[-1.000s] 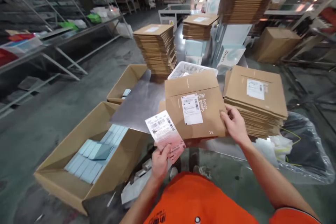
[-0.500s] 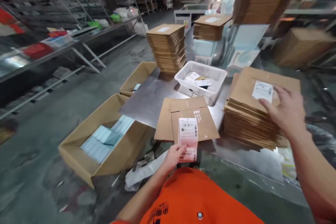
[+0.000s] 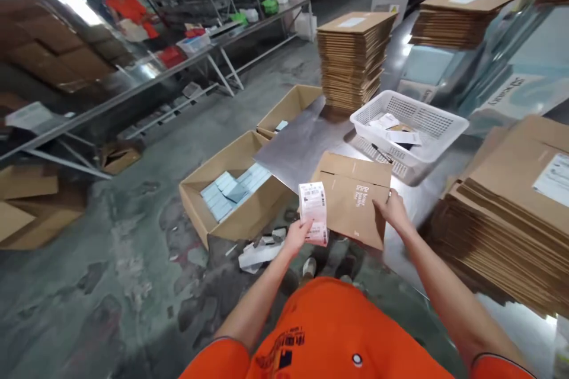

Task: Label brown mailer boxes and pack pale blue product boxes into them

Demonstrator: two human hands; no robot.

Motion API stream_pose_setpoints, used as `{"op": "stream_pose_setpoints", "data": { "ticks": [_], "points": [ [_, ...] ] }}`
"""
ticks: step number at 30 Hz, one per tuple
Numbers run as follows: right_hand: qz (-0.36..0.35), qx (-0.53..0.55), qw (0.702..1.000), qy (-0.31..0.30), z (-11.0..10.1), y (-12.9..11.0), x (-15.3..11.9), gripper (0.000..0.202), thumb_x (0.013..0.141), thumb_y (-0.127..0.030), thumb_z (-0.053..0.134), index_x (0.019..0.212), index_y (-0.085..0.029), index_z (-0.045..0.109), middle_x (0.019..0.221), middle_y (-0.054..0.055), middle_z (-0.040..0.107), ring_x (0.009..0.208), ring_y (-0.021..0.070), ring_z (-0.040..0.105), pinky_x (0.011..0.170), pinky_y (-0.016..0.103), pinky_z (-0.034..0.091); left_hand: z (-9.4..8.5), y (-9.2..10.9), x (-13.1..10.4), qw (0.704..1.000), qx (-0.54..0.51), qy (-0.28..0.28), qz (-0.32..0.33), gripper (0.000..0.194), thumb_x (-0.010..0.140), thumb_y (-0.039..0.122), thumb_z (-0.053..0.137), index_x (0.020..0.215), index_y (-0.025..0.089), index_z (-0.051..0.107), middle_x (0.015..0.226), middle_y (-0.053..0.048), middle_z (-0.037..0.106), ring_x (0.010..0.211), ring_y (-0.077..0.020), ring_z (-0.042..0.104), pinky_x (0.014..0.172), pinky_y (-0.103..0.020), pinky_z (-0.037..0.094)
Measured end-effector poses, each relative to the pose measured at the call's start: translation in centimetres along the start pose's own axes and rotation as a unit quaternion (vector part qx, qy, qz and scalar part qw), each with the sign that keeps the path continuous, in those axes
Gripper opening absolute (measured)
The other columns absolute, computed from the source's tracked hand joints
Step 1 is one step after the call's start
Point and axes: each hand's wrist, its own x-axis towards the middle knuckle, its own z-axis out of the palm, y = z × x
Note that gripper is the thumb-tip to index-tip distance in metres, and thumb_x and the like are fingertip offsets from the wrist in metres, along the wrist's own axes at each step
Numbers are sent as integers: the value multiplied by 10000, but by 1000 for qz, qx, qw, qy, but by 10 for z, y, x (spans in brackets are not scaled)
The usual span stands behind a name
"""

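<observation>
My left hand [image 3: 297,235] pinches a printed shipping label [image 3: 313,204] at its lower left edge. Behind the label lies a flattened cardboard box [image 3: 344,204] with white lettering, over the near edge of the metal table [image 3: 288,157]. At that box's right edge, my right hand [image 3: 392,210] closes its fingers on the cardboard. Beyond it stands a white plastic basket [image 3: 427,151] holding papers, with a pen [image 3: 381,153] beside its near side. To the right rises a stack of flattened boxes [image 3: 502,237], its top one carrying a white label [image 3: 555,179].
An open carton [image 3: 195,189] of light blue boxes [image 3: 231,186] stands left of the table, with another carton [image 3: 284,112] behind it. Two more cardboard stacks [image 3: 351,62] rise at the back. A person in orange [image 3: 127,12] is by the far-left bench [image 3: 146,83].
My right hand has left the right-hand stack and moved to the right edge of the flattened box. The label stays in my left hand. The view has swung left.
</observation>
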Motion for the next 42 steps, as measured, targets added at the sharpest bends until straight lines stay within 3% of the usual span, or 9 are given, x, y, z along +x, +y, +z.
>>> {"op": "stream_pose_setpoints", "data": {
  "ticks": [6,9,12,15,19,23,31,36,42],
  "points": [
    [-211,70,974,-45,-7,-79,-33,765,823,-601,652,1439,-174,501,1530,207,454,1368,380,466,1046,506,469,-9,4,-21,997,15,-78,-26,493,512,529,912,705,122,710,623,-11,686,567,-151,626,595,-276,529],
    [-254,155,928,-225,-12,-111,-42,538,819,-610,628,1178,-213,681,1172,106,705,1026,274,661,831,376,542,-7,1,-37,983,31,-168,-61,485,568,542,879,752,126,712,656,-21,688,614,-176,655,629,-299,546],
    [-210,167,927,-262,-5,-119,-57,428,824,-616,596,812,-201,700,738,31,685,719,203,625,657,313,488,-6,10,-45,976,-4,-217,-6,582,594,388,901,1099,160,721,1079,-94,760,992,-241,707,869,-326,555],
    [-171,178,930,-272,10,-111,-81,425,842,-607,577,775,-202,686,665,11,659,642,180,586,584,288,445,0,21,-41,983,-40,-172,57,652,588,297,897,1194,174,689,1242,-111,715,1147,-260,654,941,-310,522],
    [-185,137,949,-217,27,-96,-99,358,882,-544,549,839,-217,690,742,36,690,691,199,604,632,310,456,15,13,-17,995,13,-92,24,353,677,440,818,793,125,708,723,-38,700,706,-186,643,645,-268,501],
    [-214,68,966,-128,43,-85,-67,340,923,-515,507,796,-243,666,790,63,688,773,236,613,735,367,485,17,-19,2,996,43,-70,-25,362,666,454,825,694,120,690,630,-15,659,636,-157,596,577,-241,444],
    [-183,-127,975,-21,59,-86,15,569,816,-462,742,1303,-184,644,1215,199,652,1129,415,567,1005,590,403,-45,-63,-30,985,47,-123,-110,322,506,346,908,689,126,761,659,-69,747,639,-232,677,695,-369,572],
    [-268,-131,954,-35,79,-89,11,553,986,-432,495,1446,-129,539,1467,212,534,1340,384,487,1144,550,346,-81,-42,-20,998,-29,25,-56,408,572,436,894,797,119,771,827,-104,797,793,-254,731,801,-378,594],
    [-338,-171,920,-102,113,-90,-45,684,976,-447,514,1519,-40,430,1618,234,337,1528,409,237,1247,617,120,-50,-10,43,995,-56,67,-50,384,647,380,869,863,86,746,834,-121,791,719,-235,732,701,-365,605]
  ]
}}
